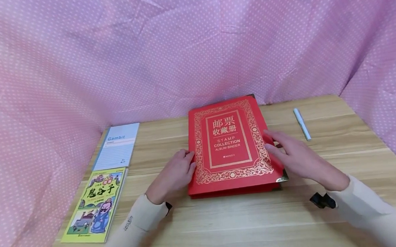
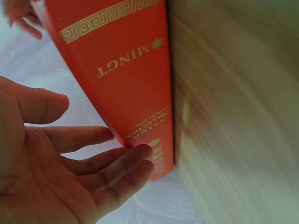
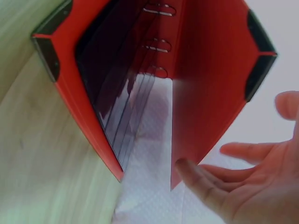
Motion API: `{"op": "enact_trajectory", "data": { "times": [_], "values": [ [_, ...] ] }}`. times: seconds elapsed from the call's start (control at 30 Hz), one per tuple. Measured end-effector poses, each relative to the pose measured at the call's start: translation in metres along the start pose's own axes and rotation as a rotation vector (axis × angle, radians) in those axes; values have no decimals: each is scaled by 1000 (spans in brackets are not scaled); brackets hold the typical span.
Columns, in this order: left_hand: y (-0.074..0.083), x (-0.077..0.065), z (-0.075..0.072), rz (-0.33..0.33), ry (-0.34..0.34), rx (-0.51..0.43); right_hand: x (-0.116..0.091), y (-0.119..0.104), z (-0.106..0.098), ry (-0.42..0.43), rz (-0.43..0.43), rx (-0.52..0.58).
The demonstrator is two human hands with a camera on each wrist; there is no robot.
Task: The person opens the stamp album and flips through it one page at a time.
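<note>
A red stamp album binder [image 1: 227,137] with gold print and dark metal corners lies on the wooden table, its front cover slightly raised. In the left wrist view my left hand [image 2: 79,168] has its fingertips against the gold-lettered spine [image 2: 126,79], thumb held apart. At the opposite side, my right hand [image 1: 297,153] has loosely extended fingers, the tips right at the cover's free edge. The right wrist view looks in between the covers, where metal rings [image 3: 158,44] and dark pages [image 3: 110,60] show beside the lifted front cover [image 3: 205,70].
To the left, a pale blue Gambit notebook [image 1: 116,146] lies behind a yellow-green comic-style book [image 1: 94,205]. A light blue pen [image 1: 302,124] lies at the right rear. Pink dotted cloth [image 1: 194,45] hangs behind and beside the wooden table [image 1: 230,226].
</note>
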State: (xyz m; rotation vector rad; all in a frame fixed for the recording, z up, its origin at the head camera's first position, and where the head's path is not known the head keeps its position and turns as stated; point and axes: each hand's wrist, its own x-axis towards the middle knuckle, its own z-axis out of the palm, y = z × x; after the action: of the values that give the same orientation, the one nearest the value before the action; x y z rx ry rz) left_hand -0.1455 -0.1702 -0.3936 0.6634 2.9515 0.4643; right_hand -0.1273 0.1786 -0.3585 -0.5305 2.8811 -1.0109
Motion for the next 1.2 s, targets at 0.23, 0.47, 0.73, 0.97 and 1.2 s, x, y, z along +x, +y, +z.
{"op": "enact_trajectory", "data": {
  "times": [0.23, 0.47, 0.73, 0.97, 1.2],
  "values": [
    [19, 7, 2, 36, -44, -19, -13, 8, -31, 137, -211, 91],
    [42, 16, 3, 77, -130, -76, -12, 4, -49, 298, -557, 263],
    [62, 23, -33, 173, 145, -97, 9, -32, -33, 290, -815, 428],
    [87, 16, -84, 539, 476, -213, 17, -74, 6, 280, -927, 408],
    [92, 0, -98, 647, 579, -234, 11, -85, 41, 133, -920, 312]
  ]
}}
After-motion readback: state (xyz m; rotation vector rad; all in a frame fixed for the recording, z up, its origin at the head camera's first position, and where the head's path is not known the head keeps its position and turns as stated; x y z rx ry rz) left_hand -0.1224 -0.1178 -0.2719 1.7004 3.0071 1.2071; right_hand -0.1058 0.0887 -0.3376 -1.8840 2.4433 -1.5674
